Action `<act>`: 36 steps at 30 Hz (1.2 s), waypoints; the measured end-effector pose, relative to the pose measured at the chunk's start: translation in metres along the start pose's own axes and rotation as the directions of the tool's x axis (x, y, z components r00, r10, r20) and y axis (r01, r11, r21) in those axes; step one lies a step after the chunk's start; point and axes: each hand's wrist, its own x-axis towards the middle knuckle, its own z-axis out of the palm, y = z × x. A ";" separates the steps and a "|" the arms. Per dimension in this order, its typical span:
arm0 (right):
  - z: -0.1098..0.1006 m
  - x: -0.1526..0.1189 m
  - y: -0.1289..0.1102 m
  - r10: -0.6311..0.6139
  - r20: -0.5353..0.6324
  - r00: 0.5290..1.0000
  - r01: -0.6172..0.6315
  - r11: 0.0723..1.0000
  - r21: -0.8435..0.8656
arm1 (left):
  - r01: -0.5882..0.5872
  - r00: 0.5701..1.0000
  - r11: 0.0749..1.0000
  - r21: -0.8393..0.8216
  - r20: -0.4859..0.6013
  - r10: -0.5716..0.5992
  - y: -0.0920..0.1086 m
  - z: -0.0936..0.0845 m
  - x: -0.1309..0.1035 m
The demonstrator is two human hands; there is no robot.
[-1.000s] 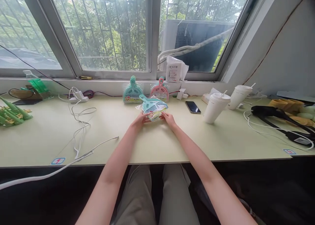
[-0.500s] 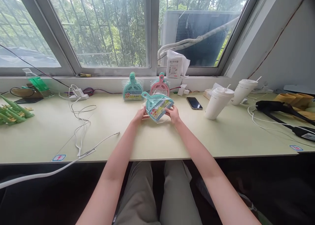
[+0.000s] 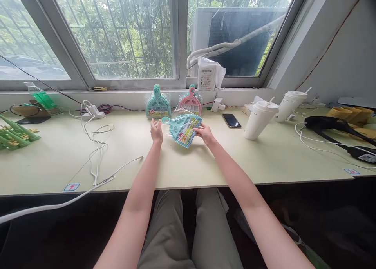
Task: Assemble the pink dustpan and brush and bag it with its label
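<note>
A teal mini dustpan-and-brush set (image 3: 183, 129) in clear plastic wrap is tilted over the table, its handle toward the left. My right hand (image 3: 204, 135) grips its wide, bristled edge, thumb and fingers closed on the wrap. Just left of the handle, my left hand (image 3: 156, 131) is open, its fingers pointing up and apart from the set. Behind it stand wrapped teal dustpan sets (image 3: 158, 104), one behind another, against the wall under the window. Pink dustpan sets (image 3: 190, 102) stand to their right, partly hidden by the held one.
A phone (image 3: 231, 120) and two lidded white cups (image 3: 261, 120) with straws are on the right. White cables (image 3: 98, 143) and a charger in a power strip (image 3: 93, 114) lie left. A green bottle (image 3: 42, 98) stands far left. Tissues (image 3: 207, 75) sit on the sill.
My left hand has let go of the dustpan set and moved left. In my right hand, the set has turned so its handle points more to the left and lower.
</note>
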 end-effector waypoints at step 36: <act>-0.043 0.007 -0.011 0.296 -0.010 0.955 -0.293 0.940 -0.176 | -0.275 0.925 0.805 0.525 0.373 0.073 -0.004 0.010 -0.022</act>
